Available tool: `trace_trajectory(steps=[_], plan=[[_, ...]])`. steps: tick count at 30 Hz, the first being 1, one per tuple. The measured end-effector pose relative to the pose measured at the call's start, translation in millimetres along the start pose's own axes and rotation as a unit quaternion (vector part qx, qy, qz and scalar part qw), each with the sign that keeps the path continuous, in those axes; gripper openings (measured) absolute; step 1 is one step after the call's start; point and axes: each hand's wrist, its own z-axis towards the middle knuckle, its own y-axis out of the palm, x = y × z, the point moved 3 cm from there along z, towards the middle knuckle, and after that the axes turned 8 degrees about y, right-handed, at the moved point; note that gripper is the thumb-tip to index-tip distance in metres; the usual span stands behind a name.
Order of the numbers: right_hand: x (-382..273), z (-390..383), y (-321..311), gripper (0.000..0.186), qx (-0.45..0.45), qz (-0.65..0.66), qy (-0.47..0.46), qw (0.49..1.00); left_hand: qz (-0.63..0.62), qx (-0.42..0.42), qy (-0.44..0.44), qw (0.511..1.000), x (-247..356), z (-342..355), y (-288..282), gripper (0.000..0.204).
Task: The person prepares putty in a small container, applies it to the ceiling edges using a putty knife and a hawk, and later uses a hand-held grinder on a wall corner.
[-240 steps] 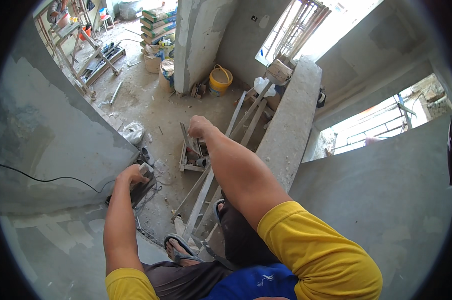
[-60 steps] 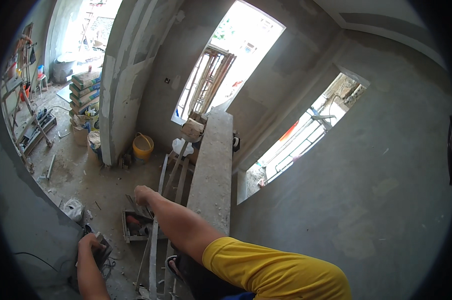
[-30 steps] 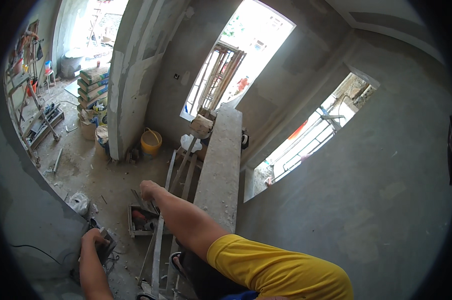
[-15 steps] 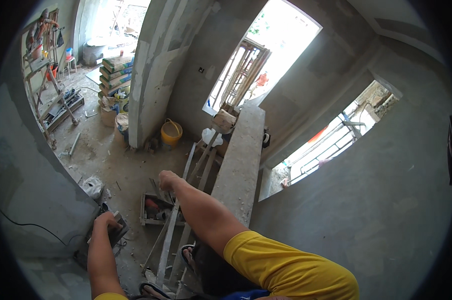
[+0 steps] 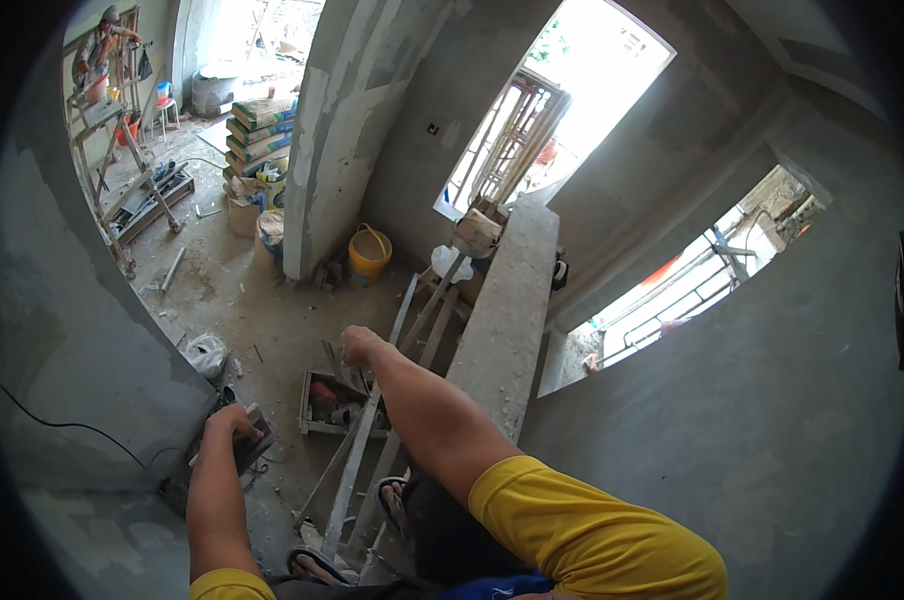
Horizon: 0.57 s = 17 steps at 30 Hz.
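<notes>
Left hand [image 5: 230, 425] closed on a plastering float [image 5: 234, 452] pressed flat against the grey wall [image 5: 82, 380] at 8 o'clock; keeping the blade flush should give even strokes. Right hand [image 5: 360, 345] fisted, contents indeterminate, above the ladder [image 5: 372, 440]. Plank [image 5: 507, 310] at 1 o'clock; yellow bucket [image 5: 370, 253] at 12 o'clock; tool crate [image 5: 327, 402] below.
</notes>
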Motion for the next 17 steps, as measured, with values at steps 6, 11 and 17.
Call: trace_trajectory(steps=[6,11,17], plan=[[-9.2,3.3,4.5,0.031,0.012,-0.024,-0.029,0.999,-0.015,0.004,0.004,1.000,-0.4,-12.5,-3.5,0.062],[-9.6,9.6,8.6,0.034,0.023,-0.030,-0.052,0.998,-0.007,-0.030,-0.025,0.999,-4.9,-13.5,-2.1,0.073],[-16.3,28.1,19.0,0.050,-0.002,-0.088,-0.079,0.993,-0.016,-0.015,-0.023,1.000,-2.2,-39.8,-6.5,0.068]])
